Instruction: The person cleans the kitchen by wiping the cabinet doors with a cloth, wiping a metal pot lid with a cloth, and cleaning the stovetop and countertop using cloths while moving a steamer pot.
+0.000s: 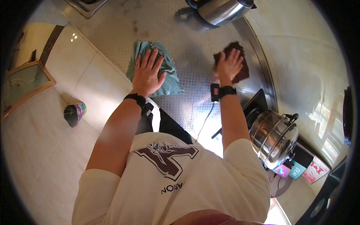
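Observation:
A green cloth [170, 77] lies spread on the patterned metal counter [187, 48], near its left edge. On top of it rests my left hand [149, 73], palm down with the fingers apart. Farther right, my right hand [229, 65] lies flat over a dark brown cloth [242, 71], fingers stretched out. Parts of both cloths are hidden beneath my palms. Each wrist wears a black band, and a small dark device with a cable [215, 92] sits beside the right one.
A steel kettle [223, 11] stands at the back right by the raised rim. Near my right arm is a steamer pot with a glass lid [273, 138]. A sink corner [88, 7] shows at the top left. A colorful container [76, 113] is on the tiled floor.

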Available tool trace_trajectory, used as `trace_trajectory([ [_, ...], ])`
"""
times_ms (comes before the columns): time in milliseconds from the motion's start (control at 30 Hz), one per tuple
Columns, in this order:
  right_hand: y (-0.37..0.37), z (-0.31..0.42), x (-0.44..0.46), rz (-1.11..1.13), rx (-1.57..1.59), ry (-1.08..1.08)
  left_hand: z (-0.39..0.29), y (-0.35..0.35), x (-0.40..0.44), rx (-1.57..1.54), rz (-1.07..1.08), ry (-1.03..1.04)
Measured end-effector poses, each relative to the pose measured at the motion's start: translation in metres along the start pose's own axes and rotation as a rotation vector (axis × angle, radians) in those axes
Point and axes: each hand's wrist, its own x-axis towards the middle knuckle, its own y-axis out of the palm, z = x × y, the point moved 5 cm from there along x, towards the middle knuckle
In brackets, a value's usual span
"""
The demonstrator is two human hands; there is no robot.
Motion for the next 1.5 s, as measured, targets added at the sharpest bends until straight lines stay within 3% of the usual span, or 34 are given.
trace_trajectory([
  [33,-0.004,-0.005,0.001,0.000,-0.013,0.000,-0.002,0.002,0.001,-0.010,-0.028,0.008],
  [100,-0.007,0.052,-0.024,-0.060,0.076,-0.232,0.013,-0.006,0.001,0.031,-0.065,0.024],
  [133,-0.018,0.064,-0.039,0.079,0.097,-0.296,0.010,-0.007,0.002,0.017,-0.073,0.023],
  [367,-0.075,0.051,-0.204,0.431,0.246,-0.765,0.003,-0.008,-0.004,-0.025,-0.081,0.015],
  [500,-0.069,0.049,-0.210,0.403,0.241,-0.751,0.002,-0.008,-0.002,-0.042,-0.080,0.011],
  [667,-0.055,0.097,-0.163,0.218,0.128,-0.527,0.003,-0.004,-0.005,-0.065,-0.162,-0.027],
  [767,-0.046,0.108,-0.153,0.200,0.077,-0.409,0.007,0.003,-0.008,-0.019,-0.237,-0.222],
  [967,-0.037,0.108,-0.148,0.166,0.055,-0.445,0.058,0.014,-0.028,-0.093,-0.306,-0.703],
  [1033,-0.033,0.107,-0.149,0.153,0.050,-0.453,0.076,0.031,-0.036,-0.910,-0.738,-0.857],
  [1100,-0.032,0.104,-0.150,0.150,0.055,-0.467,0.084,0.035,-0.044,-1.014,-0.750,-0.910],
  [1167,-0.037,0.106,-0.149,0.156,0.073,-0.486,0.083,0.059,-0.046,-1.899,-0.587,-1.203],
  [1200,-0.039,0.107,-0.153,0.171,0.082,-0.492,0.084,0.121,-0.045,-2.291,-0.391,-1.106],
  [1367,-0.033,0.100,-0.154,0.095,0.117,-0.582,0.068,0.149,-0.055,-2.415,-0.450,-1.064],
  [1500,-0.033,0.100,-0.156,0.108,0.124,-0.580,0.060,0.134,-0.064,-2.538,-0.235,-1.034],
])
